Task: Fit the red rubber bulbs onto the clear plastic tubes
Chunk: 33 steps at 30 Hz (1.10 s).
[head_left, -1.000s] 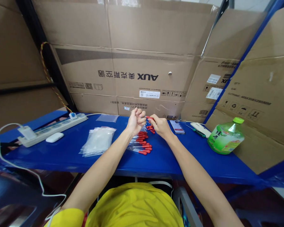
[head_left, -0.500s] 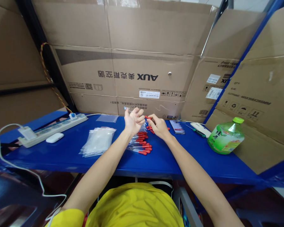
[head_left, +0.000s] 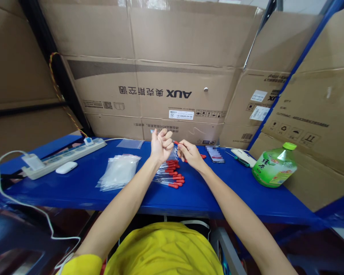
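Note:
Raised over the table, my left hand (head_left: 162, 146) is closed, fingers curled around the thin glass tube of a dropper. The dropper's red rubber bulb (head_left: 175, 142) shows between my two hands, and my right hand (head_left: 190, 153) pinches it. Most of the tube is hidden by my left fingers. Below my hands lies a pile of glass droppers (head_left: 172, 177), their red bulbs pointing right. A few loose red bulbs (head_left: 203, 156) show beside my right hand, partly covered by it.
Clear plastic bags (head_left: 119, 172) are stacked left of the droppers. A power strip (head_left: 65, 156) and a white case (head_left: 66, 167) lie farther left. At the right are a phone (head_left: 215, 154), a green-handled screwdriver (head_left: 241, 160) and a green bottle (head_left: 273, 166). Cardboard (head_left: 160, 76) walls the back.
My left fingers have curled in more tightly around the dropper's tube. My right hand has shifted slightly, still at the red bulb. The droppers on the table have not moved.

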### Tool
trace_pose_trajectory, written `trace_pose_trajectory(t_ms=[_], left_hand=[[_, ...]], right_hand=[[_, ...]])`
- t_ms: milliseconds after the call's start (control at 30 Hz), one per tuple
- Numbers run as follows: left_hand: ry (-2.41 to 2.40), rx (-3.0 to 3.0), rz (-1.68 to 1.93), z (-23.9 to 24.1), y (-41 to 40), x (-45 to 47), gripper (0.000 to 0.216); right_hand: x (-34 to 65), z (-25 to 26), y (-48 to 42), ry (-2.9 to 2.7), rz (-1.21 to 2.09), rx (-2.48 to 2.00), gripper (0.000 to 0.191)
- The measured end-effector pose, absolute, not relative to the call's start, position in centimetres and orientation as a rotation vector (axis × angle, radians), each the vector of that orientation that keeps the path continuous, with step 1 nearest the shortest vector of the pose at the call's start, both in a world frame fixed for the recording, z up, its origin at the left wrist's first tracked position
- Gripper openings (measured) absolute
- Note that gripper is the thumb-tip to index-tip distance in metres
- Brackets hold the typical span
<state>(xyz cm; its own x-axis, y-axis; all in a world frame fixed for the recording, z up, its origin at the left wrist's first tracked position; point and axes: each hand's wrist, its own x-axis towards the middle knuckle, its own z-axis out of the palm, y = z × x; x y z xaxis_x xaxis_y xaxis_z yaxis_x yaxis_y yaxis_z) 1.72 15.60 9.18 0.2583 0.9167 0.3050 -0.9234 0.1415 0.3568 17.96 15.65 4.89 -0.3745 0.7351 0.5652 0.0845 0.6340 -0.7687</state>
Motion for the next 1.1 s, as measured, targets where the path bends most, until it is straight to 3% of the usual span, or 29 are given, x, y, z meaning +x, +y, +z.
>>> trace_pose_trajectory(t_ms=[600, 1100], left_hand=[[0.001, 0.512, 1.307, 9.1, 15.3, 2.0, 0.042], [0.0, 0.508, 1.275, 8.6, 15.4, 2.2, 0.041]], right_hand=[[17.9, 5.5, 14.6, -1.876, 0.416, -0.758, 0.041], [17.8, 6.0, 14.1, -1.868, 0.35, -0.725, 0.033]])
